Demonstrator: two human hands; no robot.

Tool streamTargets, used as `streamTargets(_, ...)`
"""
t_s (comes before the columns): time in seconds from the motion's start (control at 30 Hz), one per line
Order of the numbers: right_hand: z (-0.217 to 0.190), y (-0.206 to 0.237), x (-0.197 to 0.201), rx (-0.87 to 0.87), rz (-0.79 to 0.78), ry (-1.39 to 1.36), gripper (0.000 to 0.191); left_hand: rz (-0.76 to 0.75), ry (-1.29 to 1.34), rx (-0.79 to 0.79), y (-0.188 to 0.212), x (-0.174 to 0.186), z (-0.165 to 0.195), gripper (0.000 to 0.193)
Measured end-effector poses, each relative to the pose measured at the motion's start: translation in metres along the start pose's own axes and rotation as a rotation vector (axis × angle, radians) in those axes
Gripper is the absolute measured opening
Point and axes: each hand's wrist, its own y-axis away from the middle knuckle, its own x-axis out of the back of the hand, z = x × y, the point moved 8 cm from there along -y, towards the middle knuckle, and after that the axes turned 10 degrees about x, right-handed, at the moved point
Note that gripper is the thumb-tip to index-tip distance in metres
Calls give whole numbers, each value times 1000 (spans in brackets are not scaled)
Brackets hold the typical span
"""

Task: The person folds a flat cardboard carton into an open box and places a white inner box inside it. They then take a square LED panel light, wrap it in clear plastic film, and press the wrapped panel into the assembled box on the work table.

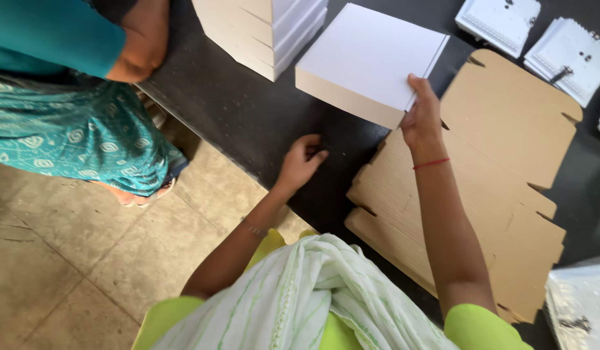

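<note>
My right hand [422, 113] grips the near right corner of a thick stack of white square sheets [371, 58] lying on the black table [248, 110]. A red thread circles that wrist. My left hand [302, 161] rests on the black table near its edge, fingers curled loosely and holding nothing. A flat, unfolded brown cardboard box blank [501, 175] lies on the table just right of my right forearm, partly under the white stack.
A taller pile of white sheets [261, 29] stands at the table's far side. Spiral-bound white pads [565, 48] lie at the top right. A shiny plastic wrap [582, 304] sits at the bottom right. Another person in teal clothing [66, 97] stands at the left on the stone floor.
</note>
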Motion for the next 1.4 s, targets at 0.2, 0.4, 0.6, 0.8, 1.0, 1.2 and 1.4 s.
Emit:
streamTargets(0.2, 30, -9, -15, -168, -177, 1348, 78, 167, 19, 78, 6, 118, -26, 47)
streamTargets(0.4, 33, -19, -40, 89, -124, 1444, 72, 204, 107, 59, -39, 158, -36, 46)
streamTargets(0.6, 56, -16, -48, -85, 37, 1509, 86, 148, 93, -14, -97, 171, -18, 52)
streamTargets(0.8, 60, -9, -70, -68, 147, 1516, 75, 149, 16, -56, -141, 174, 9, 89)
streamTargets(1.0, 65, -5, -74, 6, 228, 1477, 73, 277, 31, -116, -166, 197, 26, 128)
streamTargets(1.2, 74, -4, -74, 160, 157, 1472, 88, 333, -87, -144, -194, 214, 32, 137)
streamTargets(1.4, 88, -1, -63, 159, 142, 929, 78, 333, -8, -85, -206, 213, 21, 137)
